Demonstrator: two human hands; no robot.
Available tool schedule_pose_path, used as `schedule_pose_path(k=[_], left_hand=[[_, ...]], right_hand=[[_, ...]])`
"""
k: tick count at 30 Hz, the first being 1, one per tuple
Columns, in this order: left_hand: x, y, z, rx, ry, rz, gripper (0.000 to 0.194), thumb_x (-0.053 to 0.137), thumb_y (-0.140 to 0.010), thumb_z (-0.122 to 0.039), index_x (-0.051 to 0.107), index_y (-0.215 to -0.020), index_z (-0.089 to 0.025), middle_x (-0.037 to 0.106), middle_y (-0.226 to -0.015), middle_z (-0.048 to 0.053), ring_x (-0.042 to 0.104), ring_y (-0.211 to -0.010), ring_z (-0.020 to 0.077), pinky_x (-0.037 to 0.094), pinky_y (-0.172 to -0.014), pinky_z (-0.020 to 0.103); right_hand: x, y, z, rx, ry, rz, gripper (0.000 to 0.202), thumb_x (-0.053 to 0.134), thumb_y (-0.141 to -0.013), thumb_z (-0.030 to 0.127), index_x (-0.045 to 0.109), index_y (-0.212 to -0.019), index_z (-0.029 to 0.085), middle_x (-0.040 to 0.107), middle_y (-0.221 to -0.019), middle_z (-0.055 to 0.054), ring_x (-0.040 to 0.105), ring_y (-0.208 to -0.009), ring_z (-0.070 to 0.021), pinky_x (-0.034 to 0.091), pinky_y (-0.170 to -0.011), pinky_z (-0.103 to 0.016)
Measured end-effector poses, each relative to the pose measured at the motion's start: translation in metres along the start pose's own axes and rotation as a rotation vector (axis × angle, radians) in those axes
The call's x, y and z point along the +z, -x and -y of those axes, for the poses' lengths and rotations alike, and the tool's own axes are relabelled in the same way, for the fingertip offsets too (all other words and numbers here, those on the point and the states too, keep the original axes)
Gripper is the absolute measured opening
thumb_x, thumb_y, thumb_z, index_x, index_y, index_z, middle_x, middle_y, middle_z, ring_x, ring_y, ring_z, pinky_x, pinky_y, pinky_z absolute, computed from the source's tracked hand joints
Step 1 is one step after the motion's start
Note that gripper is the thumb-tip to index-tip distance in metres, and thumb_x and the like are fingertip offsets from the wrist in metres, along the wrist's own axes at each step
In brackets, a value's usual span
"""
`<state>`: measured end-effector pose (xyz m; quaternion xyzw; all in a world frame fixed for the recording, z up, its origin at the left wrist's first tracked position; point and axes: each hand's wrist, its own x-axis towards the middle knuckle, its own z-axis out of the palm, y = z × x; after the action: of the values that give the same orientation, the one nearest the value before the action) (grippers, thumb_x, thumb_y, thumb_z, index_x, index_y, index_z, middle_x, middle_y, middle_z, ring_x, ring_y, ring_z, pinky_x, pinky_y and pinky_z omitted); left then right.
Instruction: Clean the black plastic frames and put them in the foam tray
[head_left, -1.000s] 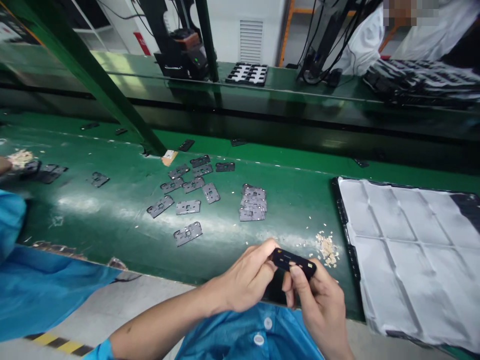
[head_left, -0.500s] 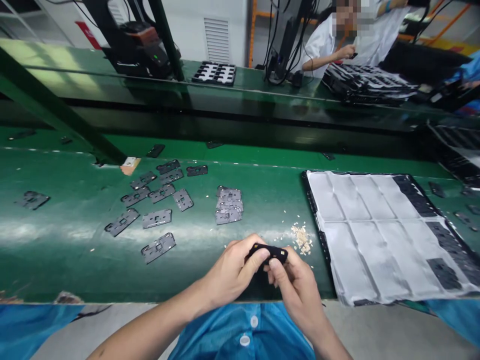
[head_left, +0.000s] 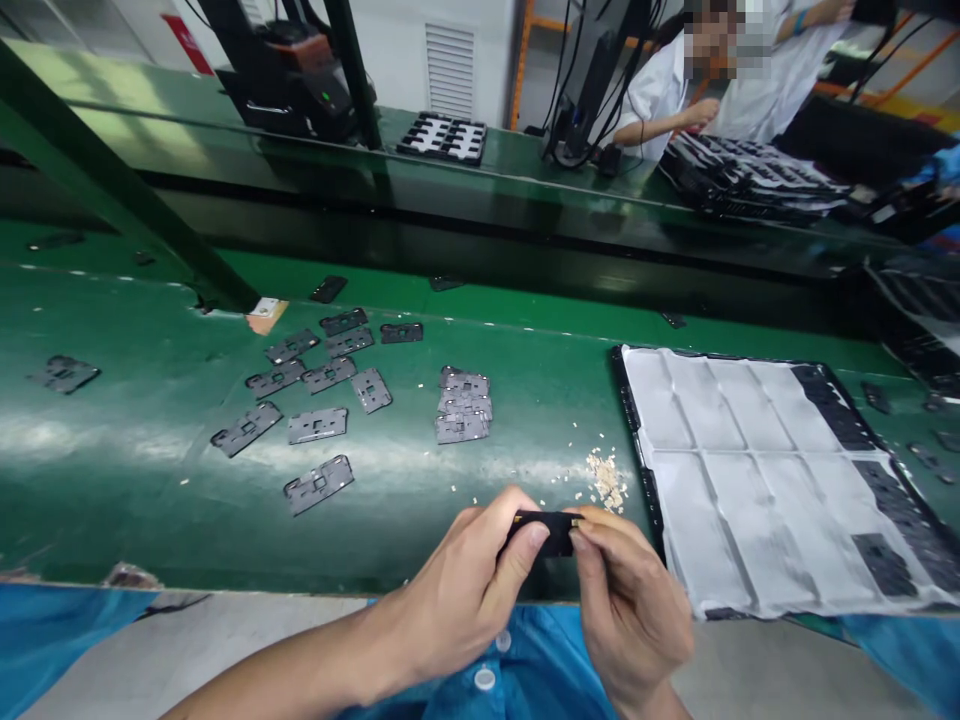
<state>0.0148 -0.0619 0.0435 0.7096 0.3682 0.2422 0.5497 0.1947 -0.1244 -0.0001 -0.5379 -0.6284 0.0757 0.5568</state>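
Note:
A small black plastic part is held between my two hands near the table's front edge. My left hand grips its left end, thumb across the face. The fingertips of my right hand pinch its right end, beside a small yellowish spot. Just beyond my hands lies a heap of tiny pale pieces. A short overlapping stack of dark flat parts rests on the green table, and several similar loose parts are spread to its left.
On the right lies a large black tray with white sheeting and dark parts in its compartments. A green post slants down at the left. Across the raised shelf, a person in white works near stacked trays.
The black part has tilted and shifted slightly right and down. My right hand has turned, its fingertips now at the part's right end. The view has shifted a little.

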Motion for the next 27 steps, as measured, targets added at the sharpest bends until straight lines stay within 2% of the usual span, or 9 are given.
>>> schedule_pose_path(k=[13,19,27], left_hand=[[0.0036,0.0017,-0.0019,0.010,0.091,-0.034,0.028,0.037,-0.114,-0.038,0.049,-0.094,-0.022,0.050,-0.071,-0.005,0.044,-0.061,0.0128,0.032,-0.061,0.029],[0.0037,0.0024,-0.0012,0.011,0.065,-0.037,0.028,0.036,-0.114,-0.038,0.050,-0.094,-0.022,0.051,-0.073,-0.004,0.045,-0.062,0.0136,0.032,-0.062,0.030],[0.0022,0.0029,-0.0039,0.021,0.049,-0.026,0.027,0.035,-0.113,-0.035,0.047,-0.092,-0.023,0.052,-0.073,-0.005,0.044,-0.062,0.0133,0.033,-0.063,0.030]], right_hand=[[-0.0049,-0.0020,0.0026,-0.014,0.053,0.033,0.038,0.068,-0.089,-0.005,0.076,-0.115,0.021,0.078,-0.106,-0.007,0.079,-0.094,-0.0240,0.067,-0.076,-0.036],[-0.0042,-0.0029,0.0014,-0.011,0.048,0.043,0.037,0.067,-0.089,-0.006,0.076,-0.113,0.020,0.077,-0.105,-0.008,0.079,-0.093,-0.0240,0.066,-0.076,-0.036],[-0.0018,-0.0049,0.0044,-0.085,0.059,-0.015,0.040,0.067,-0.087,-0.010,0.076,-0.115,0.017,0.078,-0.102,-0.008,0.079,-0.092,-0.0234,0.067,-0.074,-0.034]])
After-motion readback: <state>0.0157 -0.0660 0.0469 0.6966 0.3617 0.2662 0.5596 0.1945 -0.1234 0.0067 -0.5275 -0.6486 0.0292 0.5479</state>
